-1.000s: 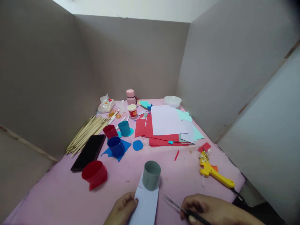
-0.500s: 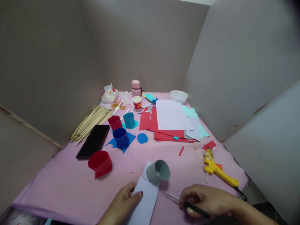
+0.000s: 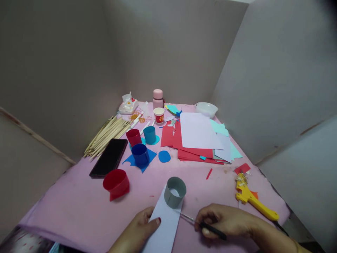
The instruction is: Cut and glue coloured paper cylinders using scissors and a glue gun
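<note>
Left grip [image 3: 140, 226] on card [image 3: 165, 225], ring [image 3: 171, 200] atop, phone [image 3: 109, 158] beyond

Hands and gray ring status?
Left hand gripping white strip. Right hand holding black-handled tool, tip by strip. Gray ring upright on strip. Nearer red ring apart, left.

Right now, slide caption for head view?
Over a pink table, left hand holds white paper under a grey ring; right hand holds a black-handled tool.

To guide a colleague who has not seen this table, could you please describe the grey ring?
On the pink-covered table, find the left hand holding a white strip at the near side. The grey ring stands on that strip's far end. Its grey wall sets it apart from the red rings and blue ring to its left.
</note>
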Tool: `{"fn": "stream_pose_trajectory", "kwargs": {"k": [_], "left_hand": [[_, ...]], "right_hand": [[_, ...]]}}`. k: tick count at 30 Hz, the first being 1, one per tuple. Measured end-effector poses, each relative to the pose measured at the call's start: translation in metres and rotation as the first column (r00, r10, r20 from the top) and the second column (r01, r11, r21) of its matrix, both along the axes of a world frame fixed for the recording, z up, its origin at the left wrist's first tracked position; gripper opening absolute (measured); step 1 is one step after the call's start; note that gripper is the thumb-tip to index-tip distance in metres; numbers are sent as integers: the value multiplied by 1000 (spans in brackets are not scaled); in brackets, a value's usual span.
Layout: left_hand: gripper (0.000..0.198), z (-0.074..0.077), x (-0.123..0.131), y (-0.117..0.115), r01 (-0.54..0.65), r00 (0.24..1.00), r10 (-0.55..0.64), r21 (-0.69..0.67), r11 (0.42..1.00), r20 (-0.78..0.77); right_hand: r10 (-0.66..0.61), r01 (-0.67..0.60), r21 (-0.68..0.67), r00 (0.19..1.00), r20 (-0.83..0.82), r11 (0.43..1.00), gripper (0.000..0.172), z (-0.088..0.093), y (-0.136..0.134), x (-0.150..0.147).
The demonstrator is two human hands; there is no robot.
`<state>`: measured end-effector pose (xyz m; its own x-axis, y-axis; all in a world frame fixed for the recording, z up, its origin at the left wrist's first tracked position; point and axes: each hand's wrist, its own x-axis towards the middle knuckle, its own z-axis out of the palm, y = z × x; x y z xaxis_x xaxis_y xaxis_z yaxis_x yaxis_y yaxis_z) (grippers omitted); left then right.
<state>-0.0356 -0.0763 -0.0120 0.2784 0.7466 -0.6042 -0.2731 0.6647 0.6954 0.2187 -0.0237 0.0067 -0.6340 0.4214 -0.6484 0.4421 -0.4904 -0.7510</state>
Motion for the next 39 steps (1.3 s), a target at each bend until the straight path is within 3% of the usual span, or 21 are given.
{"fn": "stream_pose_trajectory", "kwargs": {"k": [5,12,19,29,39], "left_hand": [[28,1,-1,-1,-10,1000,10,-6,1000,17],[35,-13,-5,1,24,998,-24,-1,1000,64],[27,-12,-5,-2,1,1000,-2,27,1000,24],[33,-11,-4,-2,18,1000,-19,27,999,4],[29,-15,-4,-2,13,1000,-13,62,998,-9]], "right_hand": [[24,-24,-26,1000,-17,999,38,0,3,-6],[24,-25,-29,999,-31,999,46,-4,5,-11],[9,-10,-24,999,-39,1000,50,-11,4,-12],[15,-16,-49,1000,-27,999,36,-11,3,-6],[-13,12,-35,999,-35,999,40,-8,0,-10]]}}
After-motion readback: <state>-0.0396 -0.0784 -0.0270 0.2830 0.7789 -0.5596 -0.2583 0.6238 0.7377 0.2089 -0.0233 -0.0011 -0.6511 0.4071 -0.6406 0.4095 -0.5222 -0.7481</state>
